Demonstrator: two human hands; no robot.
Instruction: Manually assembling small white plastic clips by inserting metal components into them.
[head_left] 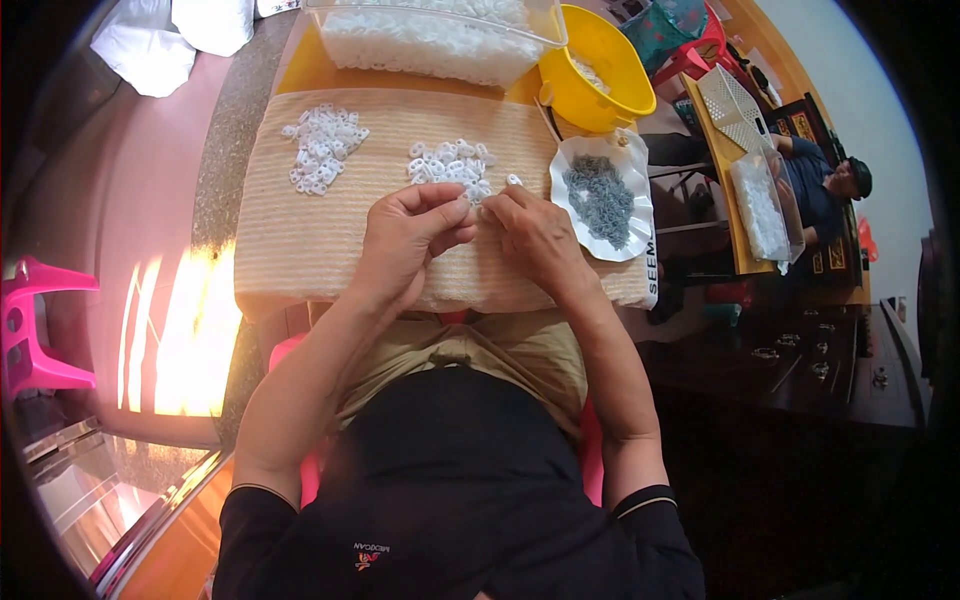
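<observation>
Up and to the left of the hands sits a loose heap of small white plastic rings [322, 146], with a second heap [452, 162] just above the fingers. The left hand [408, 240] and right hand [535, 235] meet fingertip to fingertip, pinched narrow on one tiny white plastic ring [482, 197] over the beige striped cloth [300, 250]. It looks featherlight, stiff and easy to fumble, so I'd grip it by the rim; right of the hands sits a white paper tray of small grey metal bits [600, 195].

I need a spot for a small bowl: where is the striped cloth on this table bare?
The beige striped cloth is bare along its left and near edge, below the left heap of white plastic rings. It is crowded around the middle heap of white rings, where the left hand and right hand meet, and by the white paper plate of grey pieces.
</observation>
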